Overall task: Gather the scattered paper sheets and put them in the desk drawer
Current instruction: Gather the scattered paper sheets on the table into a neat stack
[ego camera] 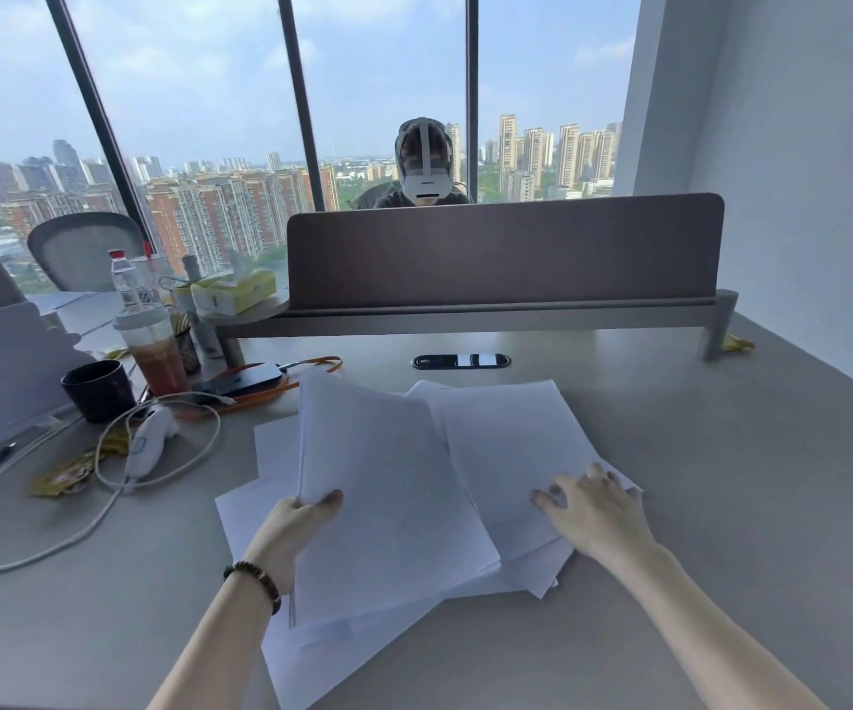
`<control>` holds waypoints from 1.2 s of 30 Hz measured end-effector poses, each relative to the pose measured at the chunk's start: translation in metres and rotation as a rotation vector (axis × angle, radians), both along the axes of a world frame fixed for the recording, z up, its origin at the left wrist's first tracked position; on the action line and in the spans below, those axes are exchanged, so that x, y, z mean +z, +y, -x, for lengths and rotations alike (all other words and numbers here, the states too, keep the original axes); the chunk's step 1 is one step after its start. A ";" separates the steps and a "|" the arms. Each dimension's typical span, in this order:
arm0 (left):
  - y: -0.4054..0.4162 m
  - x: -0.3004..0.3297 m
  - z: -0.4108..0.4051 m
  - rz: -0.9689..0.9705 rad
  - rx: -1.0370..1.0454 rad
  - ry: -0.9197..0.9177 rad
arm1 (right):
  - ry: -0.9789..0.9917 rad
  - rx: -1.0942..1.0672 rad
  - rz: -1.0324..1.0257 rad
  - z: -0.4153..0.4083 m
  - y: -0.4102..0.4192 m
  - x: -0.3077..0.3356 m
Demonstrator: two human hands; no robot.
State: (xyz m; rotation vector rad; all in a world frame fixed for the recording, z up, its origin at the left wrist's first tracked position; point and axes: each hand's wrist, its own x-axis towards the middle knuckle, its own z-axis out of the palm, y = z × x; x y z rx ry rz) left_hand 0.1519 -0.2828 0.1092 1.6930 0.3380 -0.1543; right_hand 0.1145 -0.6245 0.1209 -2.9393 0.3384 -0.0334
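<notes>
on the grey desk [721,504], near its front middle, white sheets [506,443] lie in a loose, overlapping pile, corners fanning out at several angles. left hand [296,525] pinches a raised sheaf [388,494] at its near left edge, thumb on top and fingers underneath, so the sheaf tilts up off the pile. right hand [593,509] rests flat on the right part of the pile with fingers spread and nearly straight, gripping nothing. a bead bracelet [255,581] circles the left wrist. to the left stand a dark cup [99,389], a lidded drink [153,351] and a water bottle [124,276], with a white cable [107,509] looping round what looks like a white controller [150,438], though it is too blurred to be sure. behind the desk a brown divider [506,248] stands upright, and past it sits a person [424,166] in a white headset.
</notes>
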 end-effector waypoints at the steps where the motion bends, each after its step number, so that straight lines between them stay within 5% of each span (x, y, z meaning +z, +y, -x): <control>1: 0.000 0.000 -0.001 0.011 -0.012 0.006 | -0.015 -0.043 -0.031 -0.001 -0.004 0.000; 13: 0.002 0.008 -0.009 0.146 -0.099 0.053 | 0.181 -0.102 -0.107 -0.009 -0.046 0.017; 21: -0.003 0.010 -0.015 0.224 -0.097 0.051 | -0.019 -0.184 -0.404 -0.018 -0.064 0.002; 36: -0.012 0.009 -0.017 0.417 -0.138 0.086 | 0.117 -0.192 -0.680 -0.005 -0.082 0.018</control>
